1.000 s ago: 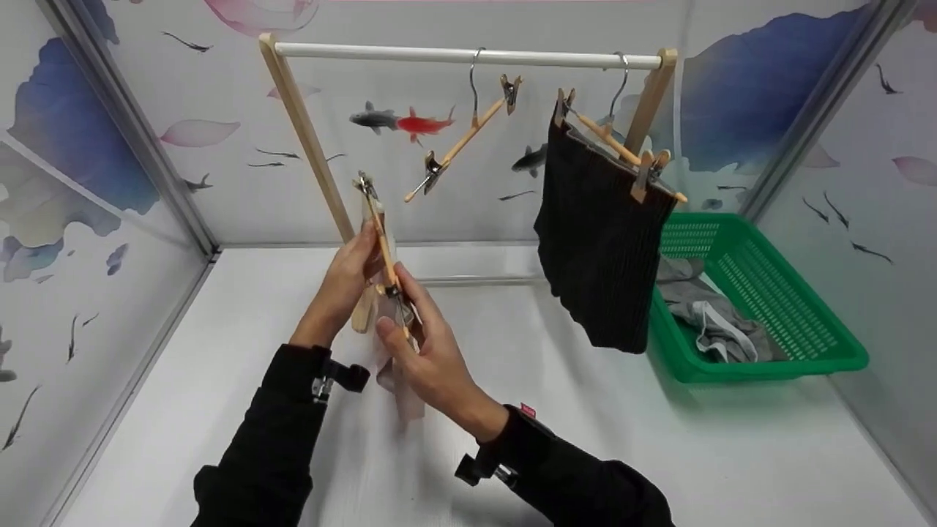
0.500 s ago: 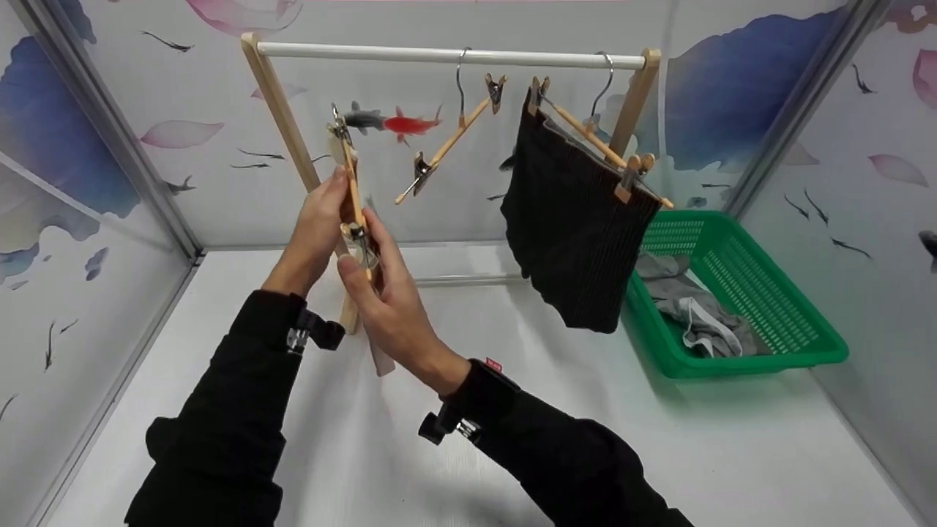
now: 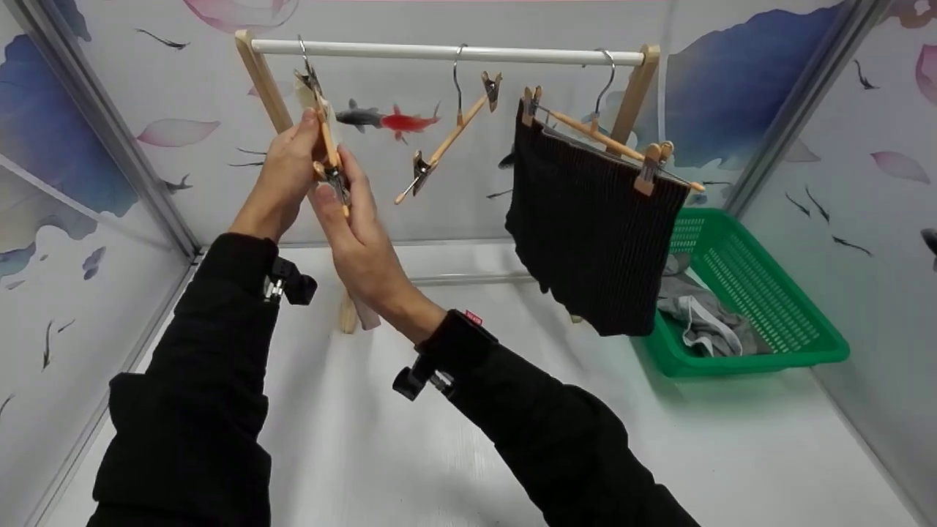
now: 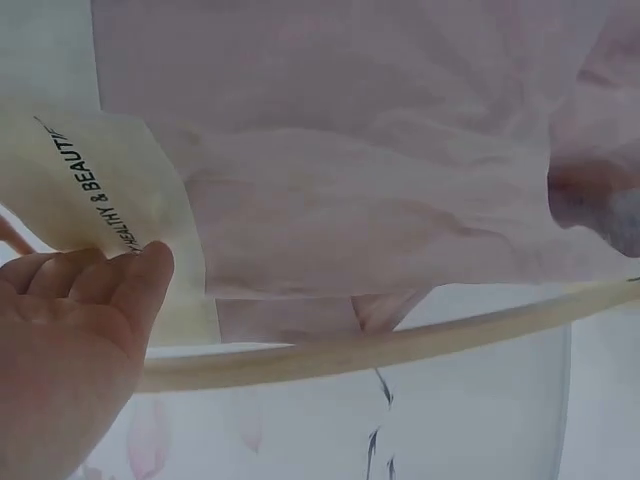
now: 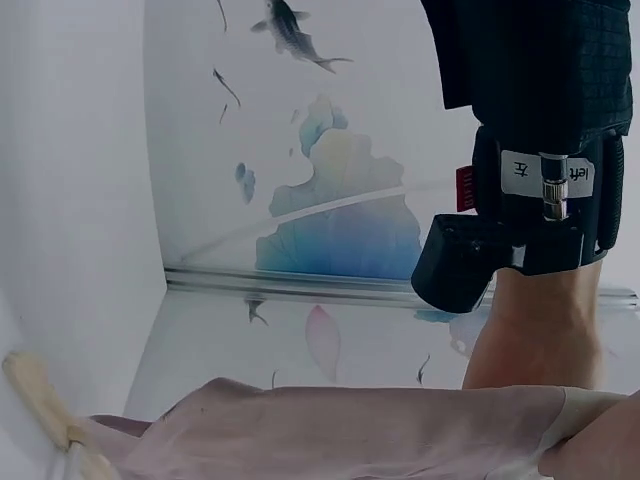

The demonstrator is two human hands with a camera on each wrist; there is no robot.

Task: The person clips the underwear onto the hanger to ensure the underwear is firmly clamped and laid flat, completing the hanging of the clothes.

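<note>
Both hands hold a wooden clip hanger (image 3: 327,132) near the left end of the white rod. Its metal hook overlaps the rod in the head view; whether it bears on it I cannot tell. My left hand (image 3: 285,165) grips the far half of the hanger, and my right hand (image 3: 366,252) pinches the near end by its clip. From the hanger droops a pale pink cloth garment (image 4: 350,210) with a cream, lettered waistband (image 4: 100,190). In the head view the hands mostly hide this garment; its lower edge shows below the right hand.
The rack's white rod (image 3: 534,55) also carries a bare clip hanger (image 3: 457,139) and a hanger with a black ribbed garment (image 3: 593,227). A green basket (image 3: 776,282) with grey cloth (image 3: 706,315) stands at right. Printed walls enclose the white tabletop (image 3: 439,439).
Both hands have lifted the hanger up and to the left, from below the rod to where its hook meets the rod. The black garment has swung slightly on its hanger.
</note>
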